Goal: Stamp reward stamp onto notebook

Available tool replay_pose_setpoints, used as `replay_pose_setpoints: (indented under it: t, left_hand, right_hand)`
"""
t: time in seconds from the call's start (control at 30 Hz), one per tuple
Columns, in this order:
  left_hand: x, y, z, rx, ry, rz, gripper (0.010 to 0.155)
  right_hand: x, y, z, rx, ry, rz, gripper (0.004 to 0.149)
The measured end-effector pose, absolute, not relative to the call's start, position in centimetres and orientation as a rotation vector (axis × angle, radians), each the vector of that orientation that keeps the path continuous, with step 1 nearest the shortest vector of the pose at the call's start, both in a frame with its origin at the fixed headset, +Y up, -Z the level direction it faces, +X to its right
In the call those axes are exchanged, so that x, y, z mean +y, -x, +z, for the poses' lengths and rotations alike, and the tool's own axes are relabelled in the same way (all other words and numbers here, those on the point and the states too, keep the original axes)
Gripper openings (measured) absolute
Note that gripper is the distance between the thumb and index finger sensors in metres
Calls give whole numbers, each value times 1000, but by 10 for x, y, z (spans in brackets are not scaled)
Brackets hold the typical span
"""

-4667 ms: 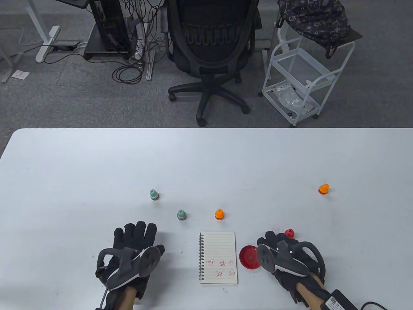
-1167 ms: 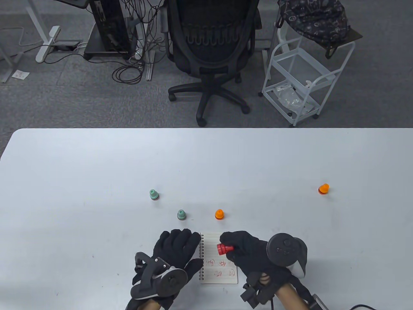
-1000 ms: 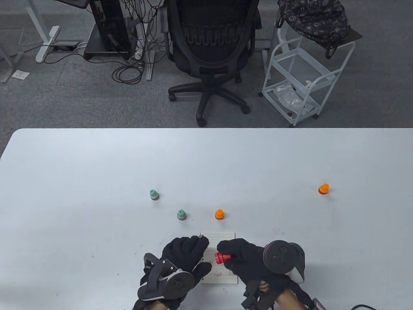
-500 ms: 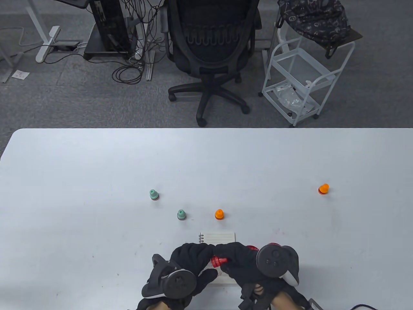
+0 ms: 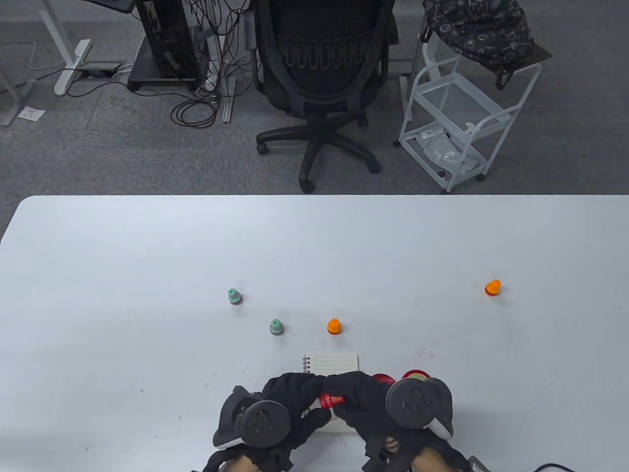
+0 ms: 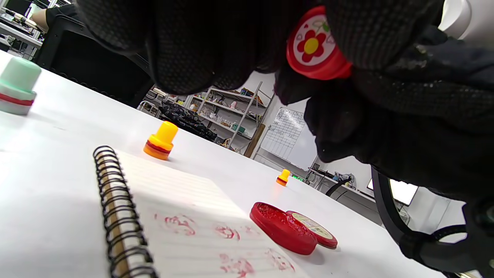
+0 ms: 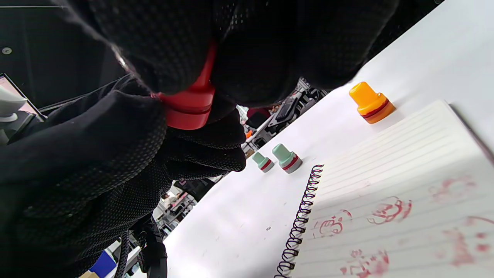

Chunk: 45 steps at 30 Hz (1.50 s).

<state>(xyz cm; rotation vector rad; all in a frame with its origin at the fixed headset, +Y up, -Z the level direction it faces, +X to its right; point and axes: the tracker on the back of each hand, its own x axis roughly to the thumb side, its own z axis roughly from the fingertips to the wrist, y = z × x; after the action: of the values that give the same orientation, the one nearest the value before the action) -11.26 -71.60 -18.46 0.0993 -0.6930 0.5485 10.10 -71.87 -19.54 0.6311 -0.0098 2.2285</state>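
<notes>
hands are meeting over the notebook (image 5: 332, 364) at the near edge of the table (image 5: 147, 255). right hand (image 5: 366, 400) is gripping the red stamp (image 5: 326, 400) by its handle, and left hand (image 5: 290, 398) is closing its fingers around the stamp's base end, probably pulling a cap off or steadying it, though that's a guess. stamp is hanging above the page, clear of the paper, its flower-printed end (image 6: 312, 42) showing in the left wrist view. counting now: two green stamps (image 5: 234, 296) and two orange stamps (image 5: 333, 326) are standing farther out, one orange far right. one red ink pad (image 6: 282, 228) is lying open just right of the notebook with its lid (image 6: 313, 230) beside it. several red prints (image 7: 388, 210) are already sitting on the page.
</notes>
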Motion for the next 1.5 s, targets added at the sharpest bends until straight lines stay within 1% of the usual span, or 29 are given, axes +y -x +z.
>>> replay_pose_setpoints:
  t: [0.2,0.43,0.63,0.9,1.0,1.1,1.5]
  left_hand:
    - [-716,115,-185,-695,-104,522,60]
    - [-725,124,-193,-628,-68,447,61]
    - [-738,132,-200,-589,-18,208,61]
    - [-758,135,-209,-564,121,-60,63]
    - [-763,137,-211,-558,168,-79,64]
    - [-763,138,-212,-556,182,-49,64]
    - [-763,147,-216,-509,213,-52,66]
  right_hand:
    - [-716,-104,-196,-43,-611,2239,52]
    - [-718,-110,-198,-26,-589,2223,52]
    - [-716,-105,-194,-47,-648,2258,52]
    - [-715,-107,-194,-54,-647,2256,52]
    - [-714,-108,-194,-56,-639,2251,52]
    - [-714,-108,-194,-58,-637,2249,52]
    - [-713,-108,-194,-51,-639,2254,52]
